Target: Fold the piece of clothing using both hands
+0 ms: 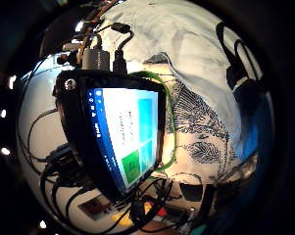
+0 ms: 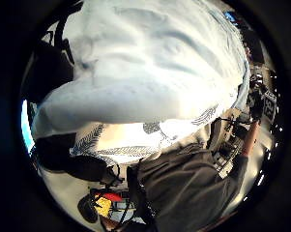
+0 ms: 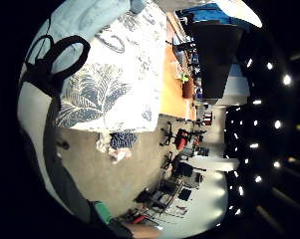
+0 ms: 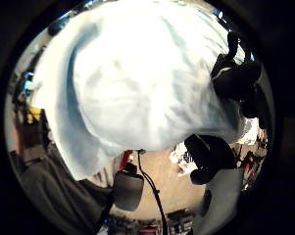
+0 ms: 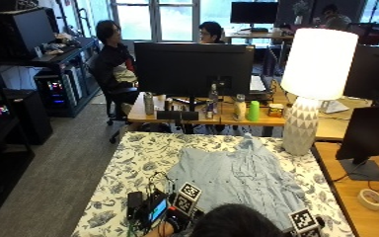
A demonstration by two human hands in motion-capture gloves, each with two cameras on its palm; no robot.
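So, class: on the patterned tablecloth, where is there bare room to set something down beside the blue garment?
Free: the leaf-print tablecloth left of the light blue garment, and the strip along its far edge. Crowded: the near left corner, with a small screen device and cables, and the far right corner, where the lamp stands.

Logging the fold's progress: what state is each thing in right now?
Light blue shirt: spread flat on the table, not yet folded.
Patterned tablecloth: covers the table, under the shirt.
Lamp: upright beside the shirt, lit.
Left hand, right hand: hidden, grip unclear.
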